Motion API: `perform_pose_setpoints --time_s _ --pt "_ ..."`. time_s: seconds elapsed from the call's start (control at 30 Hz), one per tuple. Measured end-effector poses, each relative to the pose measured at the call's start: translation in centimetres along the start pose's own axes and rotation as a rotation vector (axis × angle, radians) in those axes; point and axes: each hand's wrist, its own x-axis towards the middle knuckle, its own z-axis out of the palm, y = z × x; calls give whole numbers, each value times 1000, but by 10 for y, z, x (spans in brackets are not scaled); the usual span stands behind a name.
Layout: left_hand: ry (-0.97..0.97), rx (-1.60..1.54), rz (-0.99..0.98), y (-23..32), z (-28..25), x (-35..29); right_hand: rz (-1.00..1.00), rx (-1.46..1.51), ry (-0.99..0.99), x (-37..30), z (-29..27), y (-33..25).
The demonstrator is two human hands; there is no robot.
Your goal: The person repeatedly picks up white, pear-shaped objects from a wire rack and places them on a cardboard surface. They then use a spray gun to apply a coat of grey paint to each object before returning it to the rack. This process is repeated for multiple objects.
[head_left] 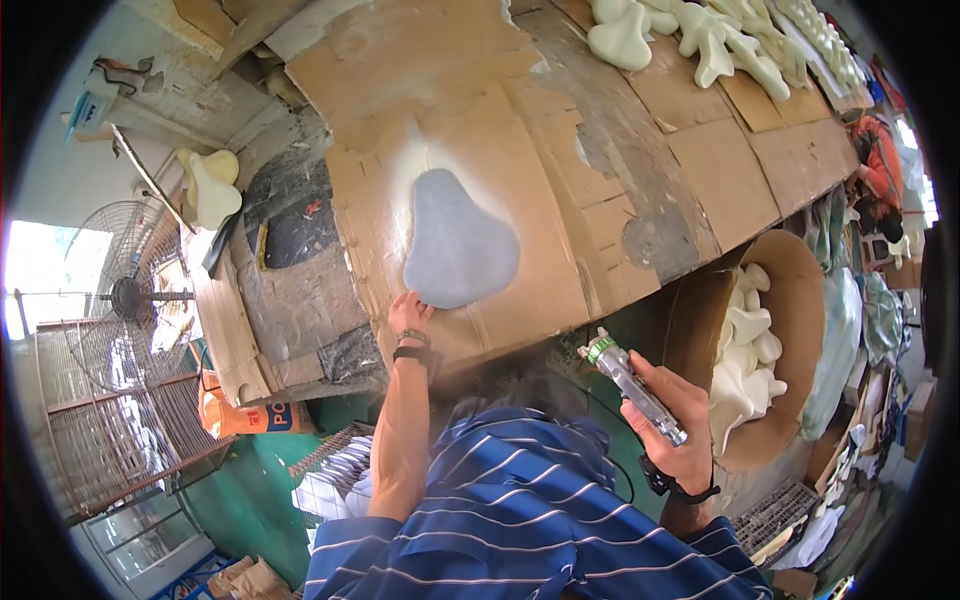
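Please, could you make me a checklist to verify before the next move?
1. Silver metal spray gun with green ring held in the right hand: ok.
2. Spray gun apart from the grey, rounded-triangular pad: ok.
3. Pad lying on the brown cardboard sheet: ok.
4. Left hand clear of the pad: not ok, it is at the lower left edge.
5. Both hands gloved: not ok, bare.
6. Pad's underside clean: cannot tell, hidden.
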Motion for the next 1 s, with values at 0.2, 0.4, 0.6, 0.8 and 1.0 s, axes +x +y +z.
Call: perform_pose_setpoints --time_s 0.2,0.4,0.6,0.8,1.0 --pt "-163 76 -132 10 25 -7 -5 13 -6 15 -7 7" --pt "-435 -365 102 107 98 -94 13 73 16 33 -5 17" --pt "-402 -542 382 179 44 -204 -36 61 -146 49 15 22" --pt "-138 -682 511 130 -111 -241 -58 -37 -386 47 63 -3" --pt "187 -1135 480 69 -228 -310 -138 -105 -553 13 89 -49"
